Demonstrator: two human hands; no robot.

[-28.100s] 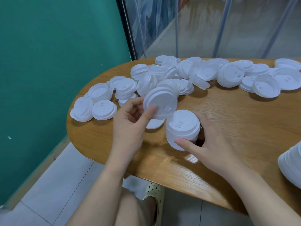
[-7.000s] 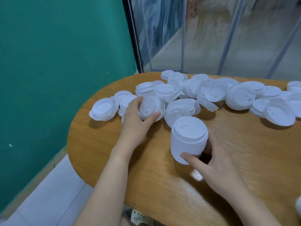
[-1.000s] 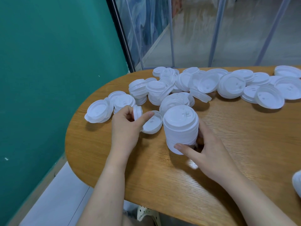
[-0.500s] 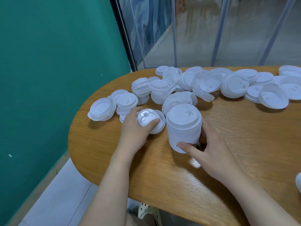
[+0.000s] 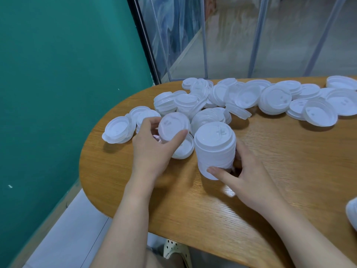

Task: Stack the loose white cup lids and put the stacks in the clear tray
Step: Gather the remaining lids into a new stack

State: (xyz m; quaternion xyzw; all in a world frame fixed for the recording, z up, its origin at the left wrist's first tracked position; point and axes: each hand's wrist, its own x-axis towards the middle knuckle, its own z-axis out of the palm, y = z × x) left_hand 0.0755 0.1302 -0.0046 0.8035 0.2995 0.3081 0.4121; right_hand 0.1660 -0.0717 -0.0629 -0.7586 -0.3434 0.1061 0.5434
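A tall stack of white cup lids [image 5: 215,147] stands on the wooden table [image 5: 270,171]. My right hand [image 5: 245,175] wraps around its base, thumb in front and fingers behind. My left hand [image 5: 152,146] grips a single white lid [image 5: 172,126] between thumb and fingers, lifted just left of the stack's top. Another lid [image 5: 185,148] lies upside down under it. Several loose lids [image 5: 241,95] are strewn along the table's far side. The clear tray is out of sight.
A green wall [image 5: 58,93] runs along the left, close to the table's rounded end. Clear curtain strips [image 5: 212,35] hang behind the table. More white lids [image 5: 352,213] poke in at the right edge. A shoe [image 5: 173,250] shows below the front edge.
My left hand has lifted the lid off the table and brought it up and right, toward the top of the stack. My right hand stays on the stack's base.
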